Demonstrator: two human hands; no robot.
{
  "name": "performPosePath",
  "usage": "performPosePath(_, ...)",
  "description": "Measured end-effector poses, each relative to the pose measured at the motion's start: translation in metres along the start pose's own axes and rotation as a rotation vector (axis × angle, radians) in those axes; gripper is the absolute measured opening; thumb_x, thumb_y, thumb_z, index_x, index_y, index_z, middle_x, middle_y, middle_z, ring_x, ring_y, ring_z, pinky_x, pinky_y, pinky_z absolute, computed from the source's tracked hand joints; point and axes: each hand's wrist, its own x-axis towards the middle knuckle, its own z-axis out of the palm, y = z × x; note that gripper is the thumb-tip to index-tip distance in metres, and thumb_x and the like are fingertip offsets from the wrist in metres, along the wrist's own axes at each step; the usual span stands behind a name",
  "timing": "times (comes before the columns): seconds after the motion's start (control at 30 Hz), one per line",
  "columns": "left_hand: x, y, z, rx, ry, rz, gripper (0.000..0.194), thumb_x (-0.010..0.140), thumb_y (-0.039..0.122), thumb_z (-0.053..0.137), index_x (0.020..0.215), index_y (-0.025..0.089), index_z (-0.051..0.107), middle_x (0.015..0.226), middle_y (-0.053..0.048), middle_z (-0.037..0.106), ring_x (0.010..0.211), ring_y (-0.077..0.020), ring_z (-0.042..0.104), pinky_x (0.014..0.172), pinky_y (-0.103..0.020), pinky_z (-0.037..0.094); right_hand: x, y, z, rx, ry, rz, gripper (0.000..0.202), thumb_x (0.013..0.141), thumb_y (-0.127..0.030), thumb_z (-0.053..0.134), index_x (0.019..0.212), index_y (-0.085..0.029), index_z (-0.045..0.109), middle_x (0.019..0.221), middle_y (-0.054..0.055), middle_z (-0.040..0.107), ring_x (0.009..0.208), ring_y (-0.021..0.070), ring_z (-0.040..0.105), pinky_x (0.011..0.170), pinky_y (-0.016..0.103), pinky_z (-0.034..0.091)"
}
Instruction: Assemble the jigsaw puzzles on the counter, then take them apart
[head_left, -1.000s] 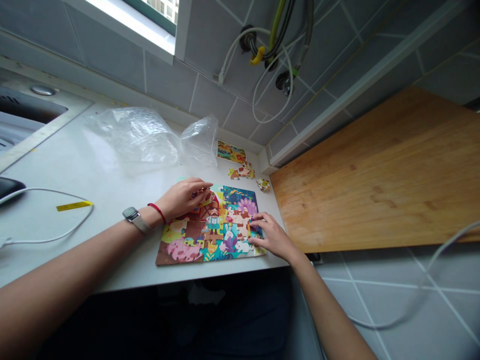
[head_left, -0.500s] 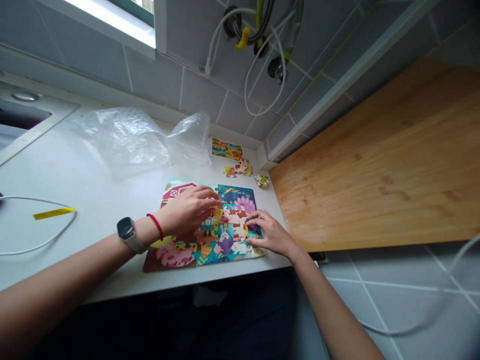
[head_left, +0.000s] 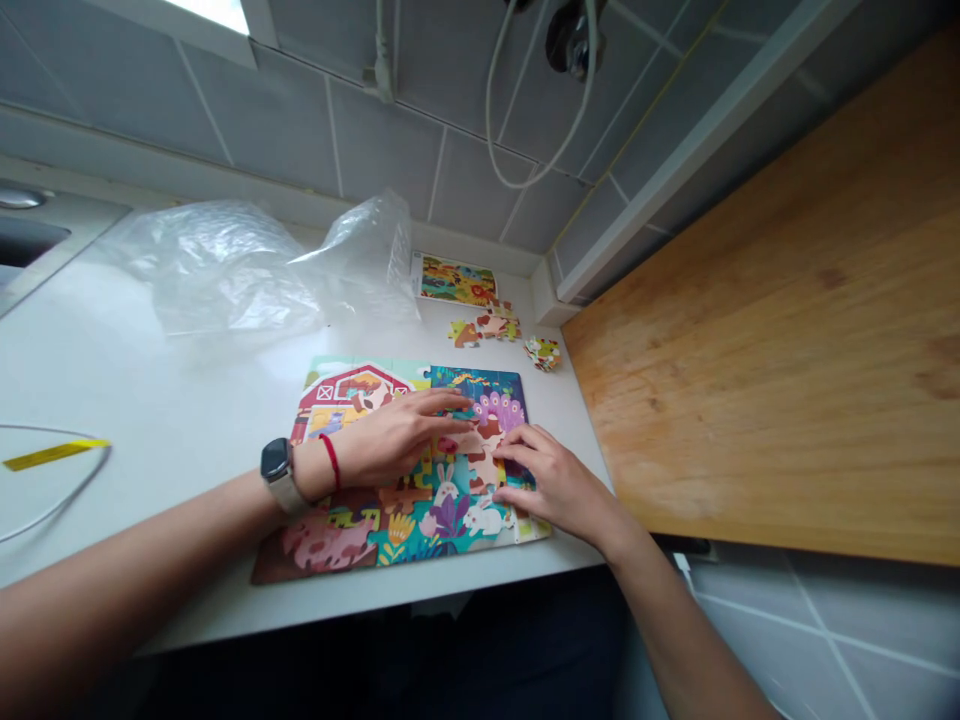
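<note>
A colourful jigsaw puzzle with a red barn, rabbits, a pink pig and a purple peacock lies on the white counter. My left hand, with a watch and a red band at the wrist, rests over its middle, fingers spread and pointing right. My right hand touches the puzzle's right side, fingers apart around a cow-patterned part. Neither hand visibly grips anything. Behind the puzzle are several loose cow-patterned pieces and a small pile of pieces.
Crumpled clear plastic lies at the back left, beside a small picture card. A wooden panel borders the counter on the right. A white cable with a yellow tag is at far left; the sink edge is behind.
The camera view has tilted down and come closer. My left hand has moved right across the puzzle, uncovering more of the barn. My right hand stays at the right side.
</note>
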Motion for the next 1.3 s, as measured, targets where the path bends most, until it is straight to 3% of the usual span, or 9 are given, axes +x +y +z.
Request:
performPosePath(0.17, -0.003, -0.019, -0.032, -0.177, 0.410, -0.295, 0.043, 0.094, 0.008, 0.041, 0.121, 0.019, 0.072, 0.120, -0.008, 0.076, 0.110, -0.0201, 0.071, 0.101, -0.038, 0.057, 0.005, -0.004, -0.003, 0.015, -0.029, 0.034, 0.035, 0.079, -0.019, 0.087, 0.109, -0.023, 0.070, 0.113, 0.007, 0.067, 0.109, 0.0253, 0.065, 0.097, 0.040, 0.055)
performPosePath(0.27, -0.007, -0.031, -0.041, -0.122, 0.508, -0.408, 0.037, 0.094, 0.012, 0.043, 0.113, 0.018, 0.074, 0.111, -0.007, 0.078, 0.103, -0.0211, 0.073, 0.097, -0.039, 0.058, 0.006, -0.004, -0.003, 0.019, -0.048, 0.046, 0.034, 0.079, -0.016, 0.084, 0.108, -0.022, 0.069, 0.112, 0.007, 0.066, 0.109, 0.0253, 0.064, 0.097, 0.040, 0.055)
performPosePath(0.37, -0.009, -0.038, -0.038, 0.037, 0.451, -0.320, 0.040, 0.090, 0.010, 0.043, 0.115, 0.017, 0.074, 0.116, -0.010, 0.076, 0.112, -0.0240, 0.069, 0.100, -0.042, 0.057, 0.008, -0.006, -0.006, 0.017, -0.068, 0.066, 0.033, 0.078, -0.015, 0.082, 0.108, -0.022, 0.068, 0.113, 0.007, 0.065, 0.108, 0.0254, 0.064, 0.097, 0.041, 0.054)
performPosePath(0.57, -0.011, -0.043, -0.026, 0.214, 0.205, -0.172, 0.049, 0.081, 0.002, 0.045, 0.119, 0.018, 0.071, 0.118, -0.010, 0.074, 0.117, -0.0265, 0.066, 0.102, -0.044, 0.056, 0.009, -0.011, -0.007, 0.029, -0.081, 0.082, 0.034, 0.079, -0.015, 0.082, 0.108, -0.022, 0.068, 0.112, 0.006, 0.064, 0.109, 0.0244, 0.063, 0.097, 0.038, 0.052)
performPosePath(0.87, -0.014, -0.047, -0.025, 0.208, 0.144, -0.140, 0.041, 0.087, 0.009, 0.048, 0.119, 0.020, 0.072, 0.122, -0.011, 0.072, 0.110, -0.0261, 0.067, 0.100, -0.045, 0.054, 0.005, -0.010, -0.004, 0.046, -0.073, 0.087, 0.032, 0.080, -0.021, 0.083, 0.106, -0.023, 0.066, 0.110, 0.005, 0.062, 0.104, 0.0228, 0.063, 0.093, 0.036, 0.052)
performPosePath(0.97, -0.013, -0.038, -0.027, 0.221, 0.154, -0.087, 0.037, 0.097, 0.016, 0.050, 0.128, 0.024, 0.069, 0.135, -0.012, 0.067, 0.125, -0.0285, 0.061, 0.107, -0.048, 0.050, 0.005, -0.013, -0.004, 0.028, -0.072, 0.091, 0.032, 0.081, -0.024, 0.083, 0.108, -0.024, 0.067, 0.108, 0.004, 0.061, 0.103, 0.0225, 0.063, 0.090, 0.035, 0.052)
performPosePath(1.07, -0.010, -0.018, -0.024, 0.213, 0.080, 0.020, 0.037, 0.100, 0.027, 0.056, 0.137, 0.032, 0.065, 0.148, -0.007, 0.060, 0.142, -0.0310, 0.049, 0.116, -0.051, 0.041, 0.006, -0.017, -0.004, 0.005, -0.077, 0.082, 0.028, 0.082, -0.027, 0.083, 0.105, -0.024, 0.068, 0.105, 0.004, 0.061, 0.100, 0.0216, 0.063, 0.089, 0.033, 0.052)
performPosePath(1.2, -0.011, 0.005, -0.012, 0.208, -0.018, 0.108, 0.040, 0.102, 0.038, 0.056, 0.141, 0.036, 0.063, 0.158, -0.004, 0.052, 0.150, -0.0325, 0.041, 0.122, -0.050, 0.033, 0.008, -0.019, -0.004, -0.033, -0.085, 0.065, 0.026, 0.081, -0.027, 0.084, 0.101, -0.022, 0.067, 0.104, 0.004, 0.062, 0.097, 0.0212, 0.063, 0.088, 0.033, 0.051)
performPosePath(1.3, -0.013, 0.007, -0.004, 0.214, -0.056, 0.114, 0.039, 0.103, 0.043, 0.055, 0.140, 0.036, 0.065, 0.161, -0.005, 0.048, 0.153, -0.0346, 0.037, 0.124, -0.052, 0.029, 0.010, -0.018, -0.006, -0.058, -0.115, 0.074, 0.028, 0.079, -0.026, 0.085, 0.099, -0.021, 0.067, 0.105, 0.004, 0.062, 0.095, 0.0210, 0.064, 0.085, 0.032, 0.051)
